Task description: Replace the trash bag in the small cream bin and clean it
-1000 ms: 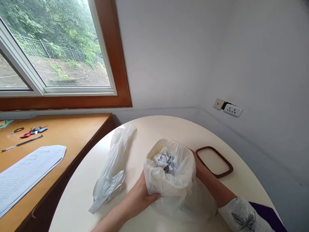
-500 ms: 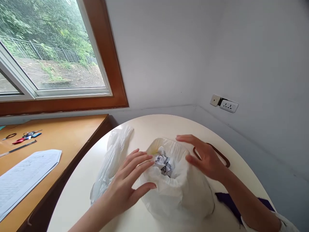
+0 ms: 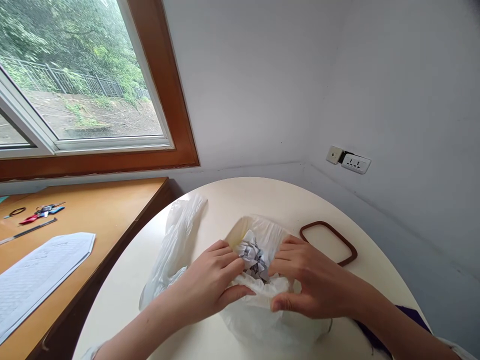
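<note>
A whitish plastic bag [image 3: 270,325] stands with its mouth open on the round table, and crumpled printed paper [image 3: 254,255] shows inside it. My left hand [image 3: 213,280] grips the left side of the bag's rim, fingers curled over the edge and thumb along the near side. On the opposite side, my right hand [image 3: 307,275] grips the rim, its fingers bent inward over the edge and its thumb outside. The bag's lower right part is partly hidden behind my right hand.
Another crumpled plastic bag [image 3: 176,240] lies to the left on the white table [image 3: 243,192]. A brown rounded frame [image 3: 320,223] and purple cloth [image 3: 412,316] are at the right. The wooden desk [image 3: 123,197] holds papers [image 3: 45,272] and keys [image 3: 47,210].
Both hands, spread beside the bag's mouth before, have closed on its rim. My right hand has come down and toward me, uncovering the brown frame. The bag's mouth has narrowed.
</note>
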A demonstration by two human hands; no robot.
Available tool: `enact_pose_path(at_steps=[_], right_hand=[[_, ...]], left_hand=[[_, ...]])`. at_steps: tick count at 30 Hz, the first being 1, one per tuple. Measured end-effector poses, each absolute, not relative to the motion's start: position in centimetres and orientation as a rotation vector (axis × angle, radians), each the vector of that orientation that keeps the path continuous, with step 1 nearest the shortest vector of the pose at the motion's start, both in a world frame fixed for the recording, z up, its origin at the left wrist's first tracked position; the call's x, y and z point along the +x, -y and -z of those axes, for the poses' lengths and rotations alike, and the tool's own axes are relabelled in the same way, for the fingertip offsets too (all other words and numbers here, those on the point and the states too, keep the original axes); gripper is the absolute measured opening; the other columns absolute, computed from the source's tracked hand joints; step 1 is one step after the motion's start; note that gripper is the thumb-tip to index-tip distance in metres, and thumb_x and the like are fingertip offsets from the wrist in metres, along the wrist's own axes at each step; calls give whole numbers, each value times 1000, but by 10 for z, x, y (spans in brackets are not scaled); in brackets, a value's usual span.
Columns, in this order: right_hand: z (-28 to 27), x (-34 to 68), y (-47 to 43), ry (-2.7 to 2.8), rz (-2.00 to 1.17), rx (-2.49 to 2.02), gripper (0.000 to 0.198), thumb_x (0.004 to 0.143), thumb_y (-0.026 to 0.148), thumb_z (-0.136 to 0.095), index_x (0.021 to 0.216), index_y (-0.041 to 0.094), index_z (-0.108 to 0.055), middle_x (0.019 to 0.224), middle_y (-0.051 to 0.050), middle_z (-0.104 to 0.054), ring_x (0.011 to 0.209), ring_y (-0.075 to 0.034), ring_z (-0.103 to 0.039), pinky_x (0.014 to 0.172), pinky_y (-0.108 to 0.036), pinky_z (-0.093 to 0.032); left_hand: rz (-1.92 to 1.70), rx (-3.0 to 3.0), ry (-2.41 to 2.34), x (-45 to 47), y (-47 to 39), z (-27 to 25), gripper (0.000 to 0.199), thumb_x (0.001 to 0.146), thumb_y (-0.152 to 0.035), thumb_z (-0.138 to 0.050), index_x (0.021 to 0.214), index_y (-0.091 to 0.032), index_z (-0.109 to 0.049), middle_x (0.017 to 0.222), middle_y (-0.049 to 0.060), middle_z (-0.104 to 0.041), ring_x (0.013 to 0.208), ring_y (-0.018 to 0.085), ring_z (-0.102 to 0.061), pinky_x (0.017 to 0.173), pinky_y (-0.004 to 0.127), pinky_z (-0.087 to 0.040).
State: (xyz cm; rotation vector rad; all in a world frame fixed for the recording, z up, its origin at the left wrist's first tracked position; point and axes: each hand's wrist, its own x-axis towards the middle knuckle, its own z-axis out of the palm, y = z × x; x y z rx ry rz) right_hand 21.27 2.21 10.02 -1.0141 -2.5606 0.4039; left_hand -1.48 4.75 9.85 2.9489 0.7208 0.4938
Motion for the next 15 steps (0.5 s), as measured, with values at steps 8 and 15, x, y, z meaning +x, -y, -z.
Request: enact_pose_path(at_steps=[8,15], right_hand=[[-121,194,-38,2639,-162,-912,32,90,20,-35,68,19,-58,60,0,-58,55,-12,-46,88,-34,-34],[-116,196,-59,2683,-196,-971,23,87,19,-44,104,20,-59,108,-7,-64,107,-20,-54,102,-42,-27]], left_hand=[[-389,2962,-717,-7,-42,-103,24,90,-32,-41,74,-18,-53,63,1,-57,58,15,-48,66,32,-36],[-394,3004,-752,-4,-36,-99,26,88,-33,-44,67,-18,-50,58,0,-55,54,14,-48,66,31,-37]])
